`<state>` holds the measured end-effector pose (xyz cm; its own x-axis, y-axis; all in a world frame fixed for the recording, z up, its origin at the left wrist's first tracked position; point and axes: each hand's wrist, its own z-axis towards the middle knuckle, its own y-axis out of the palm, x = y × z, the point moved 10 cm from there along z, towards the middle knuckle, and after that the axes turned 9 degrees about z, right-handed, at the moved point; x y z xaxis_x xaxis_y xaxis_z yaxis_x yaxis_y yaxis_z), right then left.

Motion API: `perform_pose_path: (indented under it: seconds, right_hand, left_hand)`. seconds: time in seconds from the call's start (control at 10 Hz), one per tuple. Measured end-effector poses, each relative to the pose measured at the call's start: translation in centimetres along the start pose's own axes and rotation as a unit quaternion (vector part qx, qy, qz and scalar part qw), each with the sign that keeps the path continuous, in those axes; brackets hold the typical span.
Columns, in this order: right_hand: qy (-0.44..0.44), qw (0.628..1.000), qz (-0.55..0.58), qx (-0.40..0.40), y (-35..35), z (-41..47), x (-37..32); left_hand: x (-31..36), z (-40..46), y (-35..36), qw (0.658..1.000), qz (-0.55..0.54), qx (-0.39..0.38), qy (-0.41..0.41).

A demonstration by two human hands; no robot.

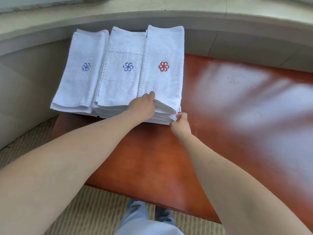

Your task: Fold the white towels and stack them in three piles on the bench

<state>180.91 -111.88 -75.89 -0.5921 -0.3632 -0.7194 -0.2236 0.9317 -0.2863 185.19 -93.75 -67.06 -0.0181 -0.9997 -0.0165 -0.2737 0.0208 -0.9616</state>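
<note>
Three piles of folded white towels stood side by side at the far left end of the red-brown bench (169, 158), edges touching or overlapping. The left pile (81, 73) was lowest and bore a blue emblem. The middle pile (122, 72), also blue-marked, sat higher. The right pile (165, 65) carried a red emblem on its top towel (166, 48) and appeared tallest.

All three piles ran with their long axis away from the person toward the grey ledge (152, 16), short folded ends facing the near bench edge.

The left hand (142, 106) gripped the near left corner of the top towel, thumb on top and fingers tucked beneath. The right hand (180, 122) pinched the near right corner of the layers just below.

The cloth was judged soft, light and limp, liable to sag or unfold if lifted by one point. Holding at both near corners, or flat under the folded end, would serve best. The stacked layers looked prone to sliding out of line.
</note>
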Motion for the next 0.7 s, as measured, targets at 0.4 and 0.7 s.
perform_pose_path:
  seconds: [0.4,0.7]
  right_hand:
    - [-0.054,0.997,-0.029,0.045,-2.9,-0.5,-3.6]
    - [-0.132,0.899,-0.393,-0.142,-1.3,-5.5,-9.7]
  left_hand:
    - [-1.0,-6.0,5.4,0.979,0.164,-0.041,0.114]
    - [-1.7,-6.9,-0.4,0.984,0.007,-0.175,0.044]
